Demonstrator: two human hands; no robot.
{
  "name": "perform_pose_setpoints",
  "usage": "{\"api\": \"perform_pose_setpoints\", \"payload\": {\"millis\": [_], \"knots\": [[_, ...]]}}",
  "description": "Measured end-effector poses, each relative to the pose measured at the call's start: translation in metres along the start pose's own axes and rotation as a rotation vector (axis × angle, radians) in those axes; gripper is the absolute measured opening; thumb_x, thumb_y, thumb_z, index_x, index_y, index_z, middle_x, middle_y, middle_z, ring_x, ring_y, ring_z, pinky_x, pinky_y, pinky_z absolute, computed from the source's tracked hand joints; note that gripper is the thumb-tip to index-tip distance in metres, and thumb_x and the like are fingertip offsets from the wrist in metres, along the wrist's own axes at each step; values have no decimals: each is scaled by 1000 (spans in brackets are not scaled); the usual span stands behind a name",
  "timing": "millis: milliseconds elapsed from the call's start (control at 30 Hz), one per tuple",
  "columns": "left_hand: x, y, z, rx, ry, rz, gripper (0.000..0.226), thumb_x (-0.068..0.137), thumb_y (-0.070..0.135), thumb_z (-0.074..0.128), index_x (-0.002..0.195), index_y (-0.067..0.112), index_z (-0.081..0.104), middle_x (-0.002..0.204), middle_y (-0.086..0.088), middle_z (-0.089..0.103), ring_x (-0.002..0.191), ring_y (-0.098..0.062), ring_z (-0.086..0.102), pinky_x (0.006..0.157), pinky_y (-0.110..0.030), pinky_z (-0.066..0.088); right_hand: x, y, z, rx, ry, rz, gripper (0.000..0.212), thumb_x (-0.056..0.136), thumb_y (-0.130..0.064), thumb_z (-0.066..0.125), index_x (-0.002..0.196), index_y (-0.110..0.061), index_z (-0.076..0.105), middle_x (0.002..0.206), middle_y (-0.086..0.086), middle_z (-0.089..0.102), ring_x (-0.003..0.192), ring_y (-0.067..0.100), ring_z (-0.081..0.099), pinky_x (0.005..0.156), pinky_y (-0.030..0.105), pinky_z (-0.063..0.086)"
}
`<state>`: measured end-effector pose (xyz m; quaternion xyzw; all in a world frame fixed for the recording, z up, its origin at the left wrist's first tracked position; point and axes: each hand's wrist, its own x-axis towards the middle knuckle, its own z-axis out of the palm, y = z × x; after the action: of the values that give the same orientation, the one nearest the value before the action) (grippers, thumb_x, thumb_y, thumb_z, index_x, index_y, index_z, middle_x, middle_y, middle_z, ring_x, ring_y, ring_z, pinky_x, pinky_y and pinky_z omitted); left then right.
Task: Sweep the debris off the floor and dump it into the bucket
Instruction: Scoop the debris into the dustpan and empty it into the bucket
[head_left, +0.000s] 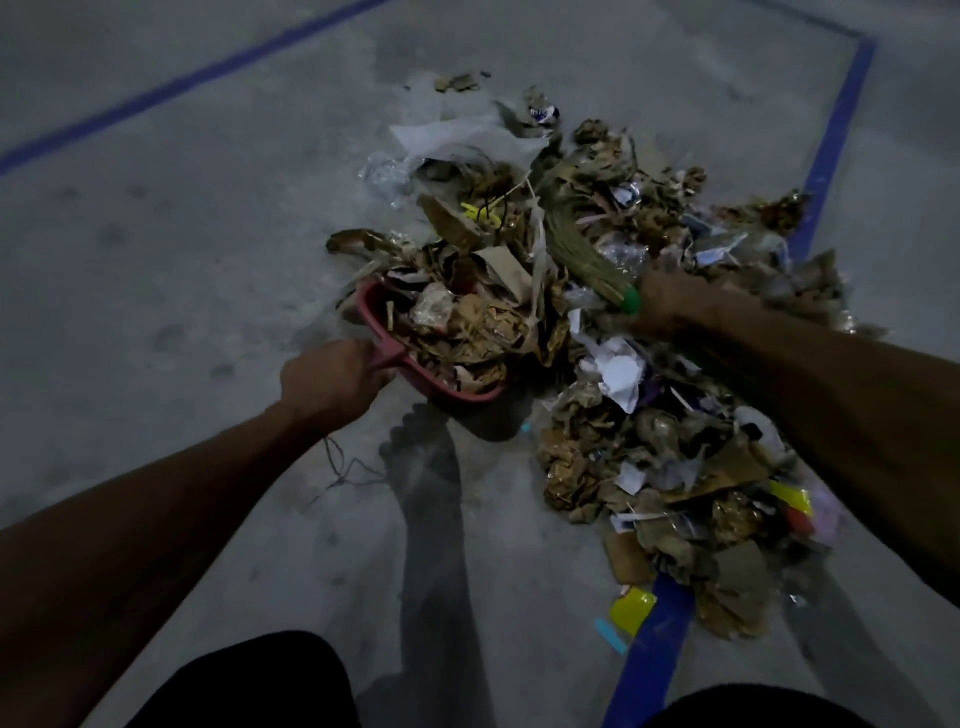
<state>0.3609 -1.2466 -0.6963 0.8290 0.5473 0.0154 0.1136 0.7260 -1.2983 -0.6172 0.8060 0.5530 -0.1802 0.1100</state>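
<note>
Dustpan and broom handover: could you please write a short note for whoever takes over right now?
Left hand grips the handle of the red dustpan, which sits on the floor at the left edge of the debris pile.
Right hand holds the broom by its green collar, bristles lying on the pile.
Done: the dustpan is heaped with paper and cardboard scraps.
Left: most of the pile is on the floor, some across the blue floor line. No bucket is in view; find it, dump the load, and repeat.
</note>
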Motion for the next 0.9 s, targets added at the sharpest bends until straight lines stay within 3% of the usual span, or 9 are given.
{"api": "perform_pose_setpoints", "payload": {"millis": [133,267,433,567,667,800,900], "knots": [[23,2,-6,-12,-16,11,28,90,48,57,103,23,63,105,-10,66,96,-32,63,66,-30,37,-16,2,18,20,50,-46,30,93,-24,63,114,-3,59,81,6,55,60,14,49,50,24,33],[34,11,-10,29,-58,10,31,90,49,57,108,24,62,109,-11,64,97,-32,63,67,-30,38,-33,2,31,14,75,-111,36,92,-24,62,117,1,55,101,21,62,79,31,58,63,31,42],[29,31,-5,-47,-82,59,24,92,45,57,99,23,63,92,-3,58,85,-26,59,57,-27,31,-54,9,43,-76,166,-188,28,93,-28,60,102,-2,55,101,21,61,71,26,48,61,28,24],[27,32,0,-74,-74,38,21,90,48,57,81,31,48,81,2,48,73,-21,49,57,-27,31,-53,33,21,39,179,-13,42,91,-39,62,121,-11,53,93,12,58,63,19,46,51,27,28],[24,30,9,-47,-52,32,39,90,50,56,66,30,33,69,4,42,66,-17,42,49,-25,23,-45,38,9,10,131,62,43,91,-41,63,120,-10,55,91,10,53,61,16,44,50,25,29],[19,35,18,14,-19,49,47,89,57,52,62,28,28,60,10,30,63,-19,41,51,-26,25,-44,18,25,-34,55,23,39,91,-36,63,114,-4,57,85,8,53,68,21,49,56,28,33],[21,35,21,26,0,69,43,89,58,51,66,26,35,60,6,33,63,-21,44,53,-27,30,-51,6,41,-13,87,-25,40,89,-36,65,112,-4,59,96,14,60,73,24,48,62,29,36]]}}
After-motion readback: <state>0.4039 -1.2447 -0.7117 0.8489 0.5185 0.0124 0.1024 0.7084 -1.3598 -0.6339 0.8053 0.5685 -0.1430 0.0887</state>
